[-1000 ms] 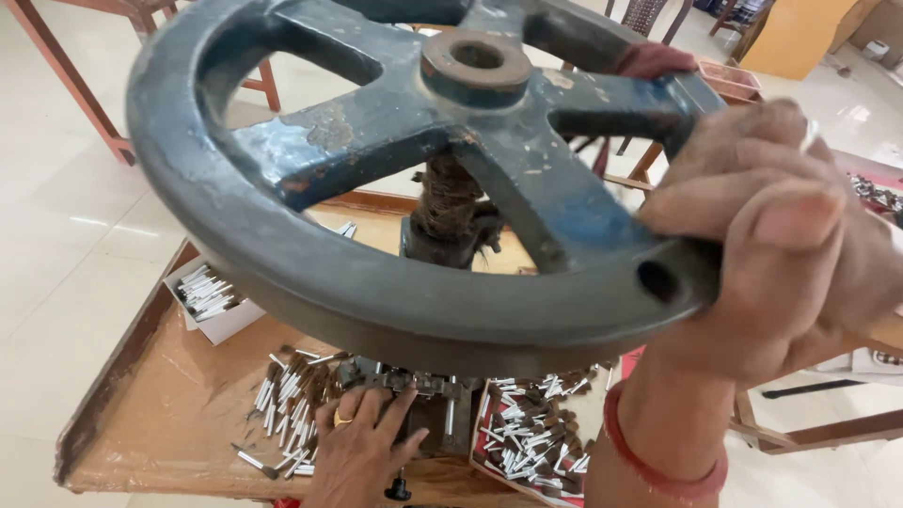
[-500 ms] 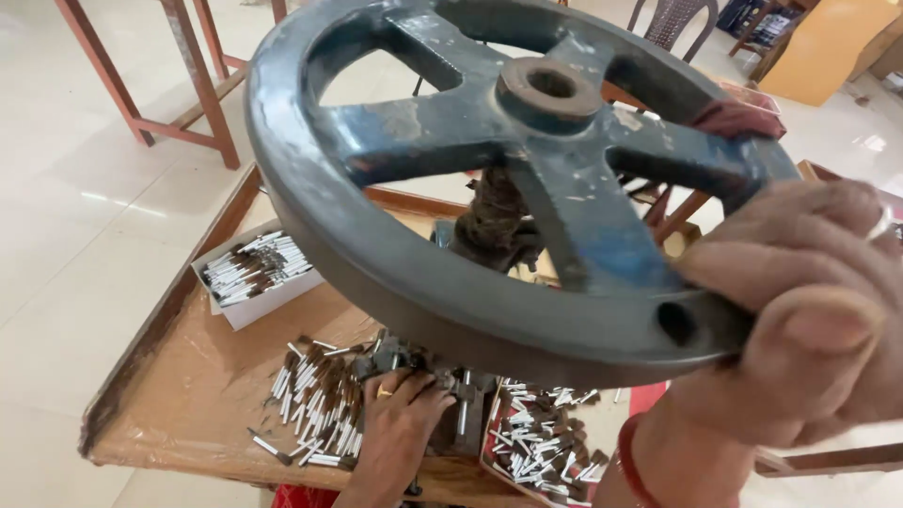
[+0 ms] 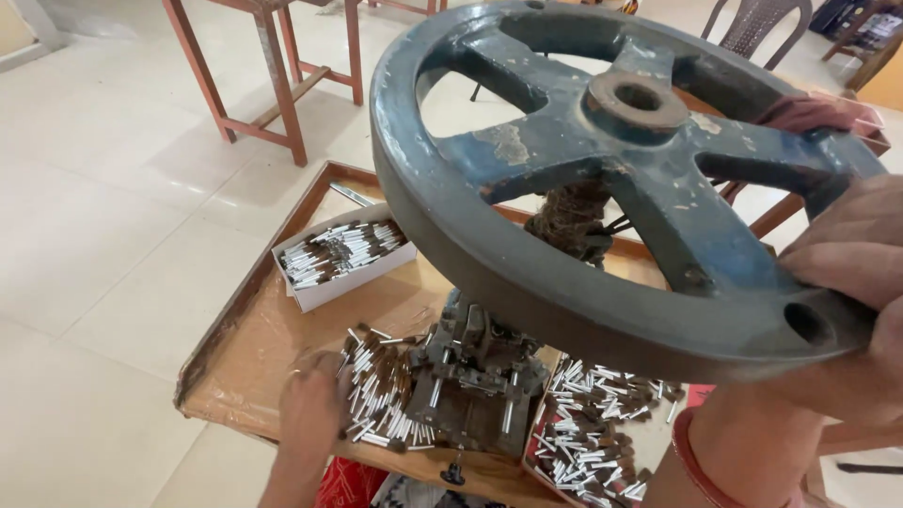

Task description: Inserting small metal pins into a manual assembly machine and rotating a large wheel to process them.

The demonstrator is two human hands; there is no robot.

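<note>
Wooden tray table [image 3: 246,362], tiled floor [image 3: 113,207]

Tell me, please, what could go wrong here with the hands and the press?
1. The left hand lies among loose small parts right beside the press tooling; fingers might get pinched if the handwheel turns.
2. The right hand grips only the wheel's rim, so it may slip.

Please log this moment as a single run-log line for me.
right hand: grips handwheel rim | left hand: on loose pin pile | press base: between piles | white box: on table
</note>
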